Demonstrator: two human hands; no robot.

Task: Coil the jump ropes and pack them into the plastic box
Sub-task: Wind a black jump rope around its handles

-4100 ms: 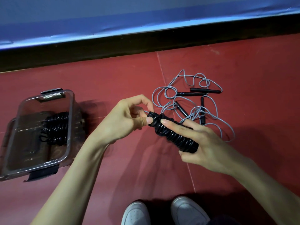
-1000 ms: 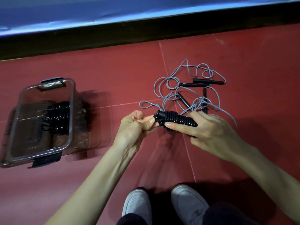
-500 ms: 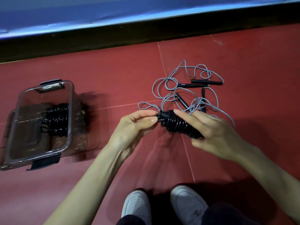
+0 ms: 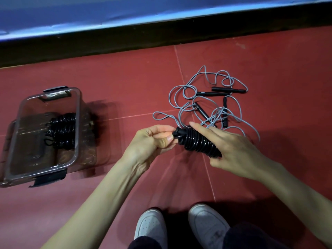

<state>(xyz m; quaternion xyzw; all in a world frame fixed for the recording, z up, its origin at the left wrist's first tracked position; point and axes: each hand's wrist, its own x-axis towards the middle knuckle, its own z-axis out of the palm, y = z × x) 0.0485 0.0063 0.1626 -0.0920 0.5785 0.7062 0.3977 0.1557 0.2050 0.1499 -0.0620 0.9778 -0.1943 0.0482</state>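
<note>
A black jump rope wound into a tight coil (image 4: 196, 143) is held above the red floor in front of me. My right hand (image 4: 231, 148) grips the coil's body, its index finger stretched along the top. My left hand (image 4: 152, 141) pinches the coil's left end between thumb and fingers. A clear plastic box (image 4: 77, 112) stands open at the left, with another coiled black rope (image 4: 62, 130) inside. Grey jump ropes with black handles (image 4: 208, 99) lie tangled on the floor just beyond my hands.
A black skirting strip (image 4: 161, 35) and a blue padded wall (image 4: 125, 11) run along the far edge. My two white shoes (image 4: 179, 227) are at the bottom. The box's dark latches (image 4: 50, 178) stick out at its near and far ends.
Over four seconds both hands and the coil sank slightly toward the floor. In the last half second the coil tilted a little, and my left fingers closed tighter on its end.
</note>
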